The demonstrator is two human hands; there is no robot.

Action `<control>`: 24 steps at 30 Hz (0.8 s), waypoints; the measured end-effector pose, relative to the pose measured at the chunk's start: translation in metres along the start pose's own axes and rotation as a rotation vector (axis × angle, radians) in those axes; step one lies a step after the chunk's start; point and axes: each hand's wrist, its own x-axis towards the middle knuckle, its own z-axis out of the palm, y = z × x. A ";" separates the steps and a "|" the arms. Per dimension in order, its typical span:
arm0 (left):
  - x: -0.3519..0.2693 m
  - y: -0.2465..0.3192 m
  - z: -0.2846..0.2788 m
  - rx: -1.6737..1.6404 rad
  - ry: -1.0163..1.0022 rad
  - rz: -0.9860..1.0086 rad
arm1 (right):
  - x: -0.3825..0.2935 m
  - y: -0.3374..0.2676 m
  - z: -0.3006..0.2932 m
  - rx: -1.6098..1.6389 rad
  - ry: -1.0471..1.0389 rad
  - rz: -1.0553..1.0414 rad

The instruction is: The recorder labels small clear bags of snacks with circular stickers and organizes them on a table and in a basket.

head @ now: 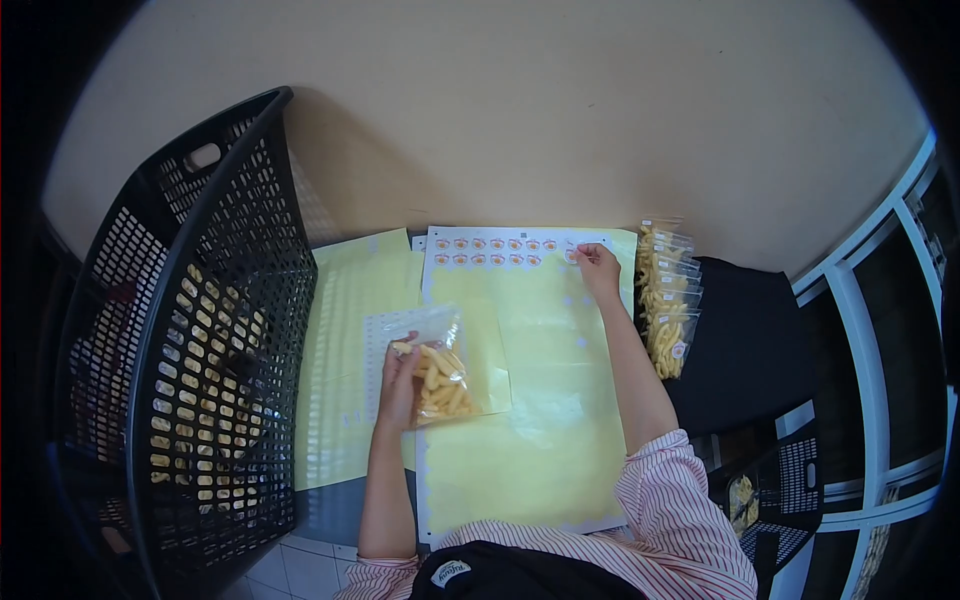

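My left hand [397,384] grips a clear plastic bag [442,381] by its left side. Pale yellow, finger-shaped snack pieces fill the lower part of the bag. At the upper right, the fingertips of my right hand [600,271] pinch a small printed sticker [571,255] by its edge, just over the sticker sheet. That large sheet [525,457] is mostly bare yellow backing, with two rows of round printed stickers [496,252] along its top. Partly hidden behind the bag lies a smaller sheet of little white labels [376,330].
On the left stands a tall black plastic basket [225,315] with filled bags inside. Several filled bags [669,337] overlap in a row along the right, beside a black cloth [742,337]. A lower black basket [799,472] sits at lower right. A wall [510,135] rises behind.
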 end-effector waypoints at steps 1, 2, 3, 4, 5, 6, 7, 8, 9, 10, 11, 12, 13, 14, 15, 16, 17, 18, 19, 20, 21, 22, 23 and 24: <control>-0.003 0.002 0.003 0.157 -0.102 0.108 | -0.002 -0.006 -0.002 0.009 -0.014 -0.023; -0.005 0.003 0.007 0.318 -0.182 0.168 | -0.005 -0.014 -0.005 0.042 -0.062 -0.049; -0.008 0.007 0.008 0.426 -0.226 0.175 | -0.011 -0.022 -0.009 0.071 -0.097 -0.053; -0.010 0.009 0.011 0.455 -0.211 0.160 | -0.018 -0.031 -0.014 0.076 -0.109 -0.069; -0.012 0.011 0.012 0.532 -0.192 0.152 | -0.028 -0.041 -0.021 0.090 -0.251 -0.128; -0.014 0.013 0.014 0.595 -0.182 0.150 | -0.038 -0.052 -0.029 0.080 -0.374 -0.137; -0.016 0.015 0.015 0.611 -0.176 0.135 | -0.051 -0.062 -0.041 0.104 -0.390 -0.178; -0.018 0.016 0.017 0.738 -0.090 0.179 | -0.066 -0.071 -0.056 0.052 -0.507 -0.178; -0.021 0.017 0.020 0.861 -0.004 0.238 | -0.083 -0.077 -0.068 0.044 -0.629 -0.239; -0.023 0.018 0.023 0.874 -0.014 0.202 | -0.101 -0.082 -0.079 0.002 -0.621 -0.151; -0.026 0.018 0.027 0.986 0.118 0.415 | -0.118 -0.084 -0.090 -0.011 -0.665 -0.146; -0.030 0.019 0.033 1.093 0.246 0.541 | -0.135 -0.085 -0.100 -0.022 -0.707 -0.140; -0.034 0.021 0.038 1.099 0.230 0.619 | -0.151 -0.085 -0.109 -0.022 -0.701 -0.119; -0.039 0.024 0.043 1.192 0.127 0.643 | -0.168 -0.084 -0.118 -0.080 -0.721 -0.070; -0.048 0.025 0.048 1.270 0.028 0.674 | -0.183 -0.081 -0.125 -0.140 -0.736 -0.024; -0.058 0.024 0.055 1.282 -0.001 0.654 | -0.196 -0.078 -0.128 -0.140 -0.733 0.001; -0.069 0.018 0.064 1.353 -0.189 0.643 | -0.209 -0.074 -0.129 -0.171 -0.679 0.010; -0.080 0.011 0.073 1.384 -0.378 0.704 | -0.218 -0.071 -0.130 -0.242 -0.620 0.064; -0.090 0.003 0.081 1.433 -0.479 0.617 | -0.225 -0.069 -0.131 -0.290 -0.566 0.091; -0.100 -0.006 0.088 1.416 -0.572 0.663 | -0.231 -0.067 -0.130 -0.290 -0.564 0.091; -0.106 -0.013 0.092 1.446 -0.590 0.595 | -0.237 -0.066 -0.130 -0.346 -0.506 0.059; -0.109 -0.020 0.096 1.459 -0.666 0.597 | -0.241 -0.066 -0.129 -0.433 -0.445 0.053; -0.111 -0.027 0.099 1.471 -0.740 0.602 | -0.243 -0.067 -0.128 -0.434 -0.427 0.066; -0.111 -0.032 0.101 1.471 -0.746 0.606 | -0.245 -0.068 -0.128 -0.422 -0.426 0.068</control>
